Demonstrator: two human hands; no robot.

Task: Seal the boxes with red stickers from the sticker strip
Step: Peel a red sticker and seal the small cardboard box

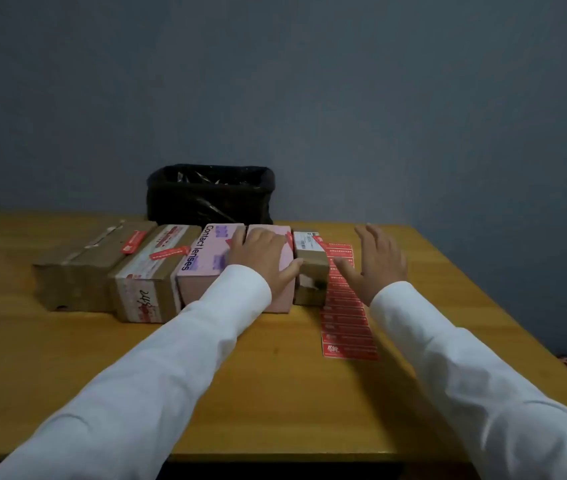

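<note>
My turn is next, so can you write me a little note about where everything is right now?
Left hand: flat on the second pink box, thumb touching the small brown box.
Right hand: open above the sticker strip, holding nothing.
Five boxes stand in a row in front of the black bin.
Done: red stickers show across the seams of the big brown box, the taped box and the "Contact lenses" box.
Left: the two right-hand boxes show red bits; I cannot tell if they are sealed. Check them.
</note>
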